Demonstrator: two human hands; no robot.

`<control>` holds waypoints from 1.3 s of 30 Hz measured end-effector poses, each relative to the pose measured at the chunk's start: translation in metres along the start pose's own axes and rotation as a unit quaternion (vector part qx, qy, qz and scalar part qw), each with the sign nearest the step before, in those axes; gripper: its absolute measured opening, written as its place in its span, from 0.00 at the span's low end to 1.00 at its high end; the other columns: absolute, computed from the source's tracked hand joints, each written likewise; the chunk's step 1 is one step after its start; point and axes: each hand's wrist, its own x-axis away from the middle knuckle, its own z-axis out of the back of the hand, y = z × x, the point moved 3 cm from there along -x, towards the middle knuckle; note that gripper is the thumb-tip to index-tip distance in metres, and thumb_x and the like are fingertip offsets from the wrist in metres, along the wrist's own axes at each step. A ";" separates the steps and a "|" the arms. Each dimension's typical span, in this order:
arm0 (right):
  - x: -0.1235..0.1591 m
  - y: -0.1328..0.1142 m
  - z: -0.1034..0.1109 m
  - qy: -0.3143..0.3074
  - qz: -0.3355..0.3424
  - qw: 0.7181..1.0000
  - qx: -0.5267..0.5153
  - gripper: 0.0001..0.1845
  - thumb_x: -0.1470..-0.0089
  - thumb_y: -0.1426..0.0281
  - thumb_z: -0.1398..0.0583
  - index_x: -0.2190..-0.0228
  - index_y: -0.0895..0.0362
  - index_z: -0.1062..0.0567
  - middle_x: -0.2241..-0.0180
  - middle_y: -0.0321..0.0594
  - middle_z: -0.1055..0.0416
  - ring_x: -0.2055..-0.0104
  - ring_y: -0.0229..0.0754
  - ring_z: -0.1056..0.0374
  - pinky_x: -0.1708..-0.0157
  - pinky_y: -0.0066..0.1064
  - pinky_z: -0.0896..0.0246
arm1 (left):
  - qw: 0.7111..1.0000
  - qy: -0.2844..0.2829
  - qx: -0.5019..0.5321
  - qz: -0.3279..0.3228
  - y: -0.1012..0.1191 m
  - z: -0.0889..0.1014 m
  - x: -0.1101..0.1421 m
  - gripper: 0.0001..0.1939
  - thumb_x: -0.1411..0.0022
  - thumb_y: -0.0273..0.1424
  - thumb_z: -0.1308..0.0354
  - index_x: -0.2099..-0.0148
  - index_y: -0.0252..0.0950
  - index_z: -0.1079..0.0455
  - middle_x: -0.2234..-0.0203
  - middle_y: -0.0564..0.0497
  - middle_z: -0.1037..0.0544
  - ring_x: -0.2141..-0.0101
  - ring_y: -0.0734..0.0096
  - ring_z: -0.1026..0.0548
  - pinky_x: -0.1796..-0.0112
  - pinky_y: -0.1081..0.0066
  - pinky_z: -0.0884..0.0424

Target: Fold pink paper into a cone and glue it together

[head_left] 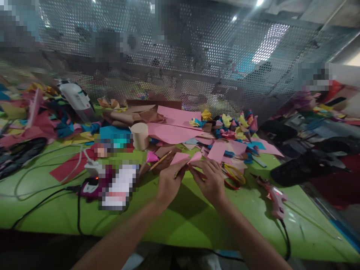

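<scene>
My left hand (pixel 171 180) and my right hand (pixel 210 179) meet above the green table. Both are closed, pinching a small piece of pink paper (pixel 179 158) between them. One end of the paper curls up near my right fingertips. Scissors (pixel 234 175) with yellow and red handles lie just beyond my right hand. On the left, past my left hand, rest a pencil (pixel 161 160) and a shiny pink scrap (pixel 152 157). Cut pink sheets (pixel 176 132) are spread behind both hands.
A glue gun (pixel 277 202) with a cord lies right. Left are a phone (pixel 119 189), a purple power strip (pixel 90 188) and cables. Behind stand a beige roll (pixel 140 136), a white bottle (pixel 75 98) and crumpled paper flowers (pixel 227 120). Perforated metal mesh (pixel 197 56) rises beyond.
</scene>
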 end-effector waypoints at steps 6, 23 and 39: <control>-0.001 0.001 0.000 -0.004 0.002 1.000 0.003 0.05 0.38 0.71 0.40 0.67 0.53 0.24 0.69 0.39 0.22 0.66 0.44 0.31 0.64 0.36 0.41 | 0.999 -0.042 -0.009 -0.006 0.000 -0.002 0.000 0.17 0.35 0.24 0.44 0.46 0.41 0.24 0.54 0.49 0.17 0.57 0.63 0.18 0.52 0.66 0.23; -0.001 0.010 -0.001 -0.036 -0.068 0.991 -0.105 0.08 0.38 0.68 0.42 0.65 0.53 0.21 0.67 0.41 0.23 0.64 0.44 0.29 0.64 0.35 0.36 | 0.995 -0.085 -0.006 0.051 -0.006 -0.002 -0.003 0.16 0.37 0.23 0.45 0.52 0.40 0.21 0.59 0.48 0.16 0.60 0.62 0.18 0.56 0.65 0.23; 0.001 0.032 -0.008 -0.140 -0.239 0.917 -0.286 0.09 0.43 0.62 0.37 0.69 0.54 0.21 0.69 0.37 0.24 0.64 0.42 0.30 0.63 0.33 0.38 | 0.977 -0.149 0.086 0.125 -0.004 0.007 -0.012 0.08 0.39 0.27 0.44 0.60 0.37 0.24 0.66 0.49 0.18 0.63 0.66 0.22 0.61 0.70 0.27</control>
